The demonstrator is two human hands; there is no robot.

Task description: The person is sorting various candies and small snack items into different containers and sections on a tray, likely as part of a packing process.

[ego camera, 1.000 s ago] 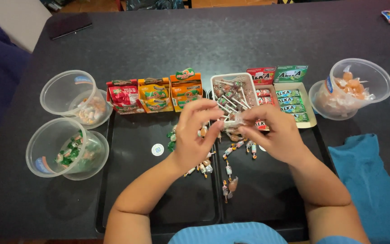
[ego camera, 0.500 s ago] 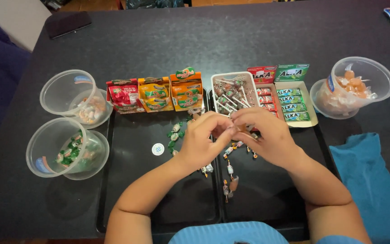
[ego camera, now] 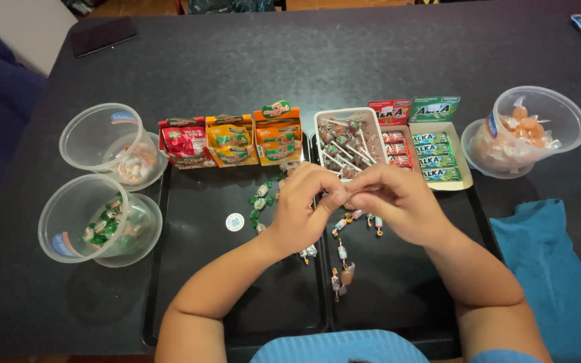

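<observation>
Hands: left hand [ego camera: 302, 205] and right hand [ego camera: 393, 202] pinch one small candy [ego camera: 346, 202] together, fingers curled.
Place: over black tray [ego camera: 196, 282], just below lollipop box [ego camera: 346, 142].

Along the far edge of the black trays [ego camera: 189, 296] we see three small juice cartons [ego camera: 231, 140] in red and orange. At left we find clear plastic bowls [ego camera: 99, 215] with green sweets, at right a blue cloth [ego camera: 559, 275], and a dark phone [ego camera: 103, 35] far back.

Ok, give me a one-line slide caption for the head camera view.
Both hands, left hand and right hand, meet over loose wrapped candies on black trays, between sorted candy boxes and clear plastic bowls.
</observation>
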